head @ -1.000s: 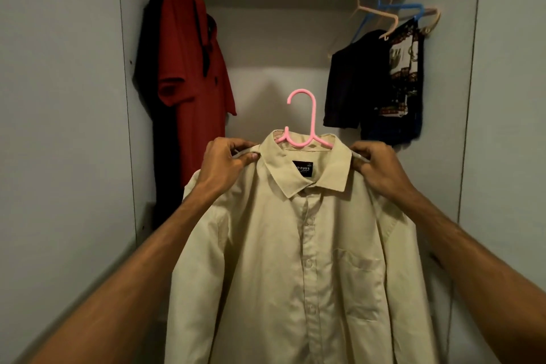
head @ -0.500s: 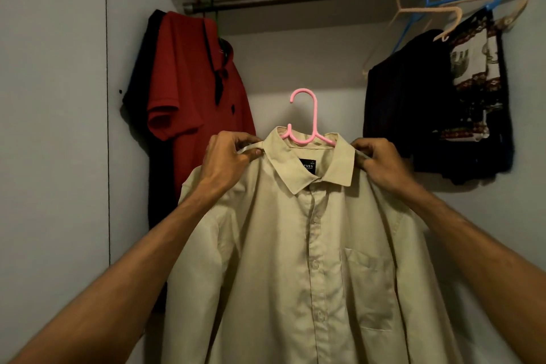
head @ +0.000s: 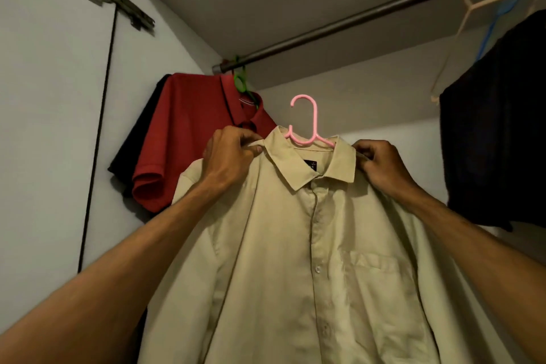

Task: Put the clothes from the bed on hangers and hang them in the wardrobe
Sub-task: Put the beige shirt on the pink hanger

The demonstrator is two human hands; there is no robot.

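A beige button-up shirt sits on a pink hanger, whose hook sticks up above the collar. My left hand grips the shirt's left shoulder over the hanger arm. At the right shoulder my right hand grips it the same way. I hold the shirt up inside the wardrobe, with the hook well below the metal rail and clear of it.
A red polo shirt hangs on a green hanger at the rail's left end, over a dark garment. Dark clothes hang at the right with a cream hanger and a blue one. The wardrobe door hinge is at upper left.
The view has tilted upward and moved closer to the wardrobe; the rail and top panel now fill more of the frame. Both hands keep their grip on the shirt's shoulders.
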